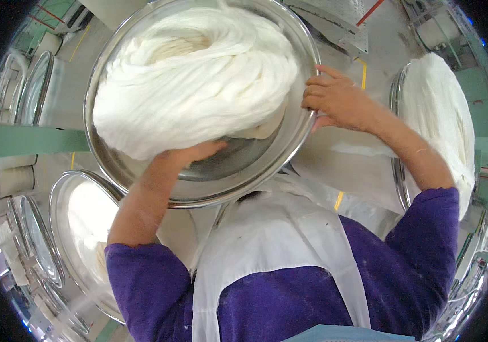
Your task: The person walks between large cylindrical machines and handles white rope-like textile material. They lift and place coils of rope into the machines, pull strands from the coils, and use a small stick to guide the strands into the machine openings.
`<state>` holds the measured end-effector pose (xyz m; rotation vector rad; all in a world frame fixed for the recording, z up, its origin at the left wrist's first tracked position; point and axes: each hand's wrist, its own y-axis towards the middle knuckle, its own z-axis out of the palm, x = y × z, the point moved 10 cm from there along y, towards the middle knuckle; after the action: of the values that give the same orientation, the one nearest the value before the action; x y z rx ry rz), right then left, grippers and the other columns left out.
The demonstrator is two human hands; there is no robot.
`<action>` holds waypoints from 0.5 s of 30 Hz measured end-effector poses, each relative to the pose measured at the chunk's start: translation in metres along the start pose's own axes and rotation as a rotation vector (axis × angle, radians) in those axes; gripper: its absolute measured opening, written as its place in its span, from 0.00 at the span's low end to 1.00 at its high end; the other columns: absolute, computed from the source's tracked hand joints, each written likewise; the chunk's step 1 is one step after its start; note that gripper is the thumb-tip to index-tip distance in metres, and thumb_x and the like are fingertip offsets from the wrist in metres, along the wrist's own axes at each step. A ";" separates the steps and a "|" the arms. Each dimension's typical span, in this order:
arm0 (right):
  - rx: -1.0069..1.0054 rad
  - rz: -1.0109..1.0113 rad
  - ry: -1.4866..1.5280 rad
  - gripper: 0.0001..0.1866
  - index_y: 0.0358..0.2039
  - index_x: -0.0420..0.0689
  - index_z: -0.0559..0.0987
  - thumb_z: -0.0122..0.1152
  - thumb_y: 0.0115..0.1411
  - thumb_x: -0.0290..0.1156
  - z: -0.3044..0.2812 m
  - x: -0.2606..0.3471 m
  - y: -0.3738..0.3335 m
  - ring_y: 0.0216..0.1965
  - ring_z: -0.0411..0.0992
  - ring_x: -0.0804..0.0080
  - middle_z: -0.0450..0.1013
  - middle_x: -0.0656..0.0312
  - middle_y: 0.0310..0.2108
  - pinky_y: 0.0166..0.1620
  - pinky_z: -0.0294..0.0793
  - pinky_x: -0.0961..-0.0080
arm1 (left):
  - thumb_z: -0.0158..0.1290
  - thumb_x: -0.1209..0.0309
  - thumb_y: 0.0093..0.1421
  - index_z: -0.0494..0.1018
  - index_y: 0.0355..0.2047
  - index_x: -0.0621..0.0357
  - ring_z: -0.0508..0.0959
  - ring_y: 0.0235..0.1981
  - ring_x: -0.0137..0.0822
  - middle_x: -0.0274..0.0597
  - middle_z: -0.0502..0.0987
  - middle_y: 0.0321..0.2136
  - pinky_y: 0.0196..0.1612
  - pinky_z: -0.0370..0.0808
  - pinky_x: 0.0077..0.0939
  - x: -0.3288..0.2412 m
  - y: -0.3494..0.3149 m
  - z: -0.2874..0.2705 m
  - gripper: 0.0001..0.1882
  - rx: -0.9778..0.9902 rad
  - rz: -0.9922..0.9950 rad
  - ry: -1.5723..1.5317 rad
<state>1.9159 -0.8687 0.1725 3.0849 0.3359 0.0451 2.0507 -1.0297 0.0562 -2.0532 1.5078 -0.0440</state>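
A large round can (249, 185) with a shiny metal rim stands in front of me, holding a thick coiled heap of white fibre sliver (210, 85). The heap fills the far and left parts, while the can's bottom shows at the near side. My left hand (198, 153) reaches over the near rim into the can, fingers stretched out to the right against the heap's lower edge; some of its fingertips are hard to see. On the right side of the rim, my right hand (335, 100) is closed, fingers over the edge and thumb outside.
To the right stands another can (399, 165) piled with white sliver (438, 125). A can with white contents (64, 222) is at the lower left, with several more beyond it. Yellow lines (364, 74) mark the floor; a perforated metal machine part (355, 28) is at the far side.
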 end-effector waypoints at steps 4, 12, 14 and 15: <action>-0.052 0.085 -0.021 0.27 0.28 0.46 0.78 0.60 0.44 0.59 0.009 0.043 0.007 0.43 0.71 0.64 0.73 0.63 0.29 0.50 0.66 0.66 | 0.51 0.43 0.57 0.63 0.61 0.38 0.59 0.63 0.44 0.36 0.62 0.62 0.67 0.53 0.35 0.042 -0.019 -0.037 0.34 -0.290 0.128 -0.074; 0.713 0.121 0.743 0.31 0.43 0.41 0.80 0.48 0.61 0.59 0.071 0.114 0.072 0.46 0.71 0.53 0.75 0.50 0.41 0.49 0.68 0.60 | 0.50 0.42 0.58 0.69 0.56 0.42 0.64 0.60 0.42 0.37 0.69 0.57 0.64 0.58 0.35 0.165 -0.048 -0.079 0.31 -0.401 0.003 0.516; 1.003 0.113 0.788 0.31 0.47 0.39 0.78 0.45 0.63 0.56 0.099 0.110 0.081 0.50 0.70 0.52 0.74 0.48 0.46 0.51 0.67 0.59 | 0.50 0.43 0.58 0.70 0.55 0.43 0.66 0.59 0.43 0.38 0.71 0.56 0.63 0.59 0.36 0.191 -0.063 -0.070 0.29 -0.224 -0.155 0.504; 1.134 0.126 0.789 0.31 0.49 0.38 0.77 0.44 0.65 0.55 0.113 0.108 0.079 0.51 0.70 0.51 0.73 0.46 0.49 0.53 0.67 0.58 | 0.50 0.43 0.58 0.71 0.54 0.43 0.67 0.58 0.43 0.38 0.71 0.55 0.63 0.60 0.36 0.199 -0.074 -0.060 0.29 -0.109 -0.241 0.493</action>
<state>2.0423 -0.9265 0.0658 3.9703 0.2058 1.6239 2.1644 -1.2177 0.0800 -2.4228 1.5493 -0.6142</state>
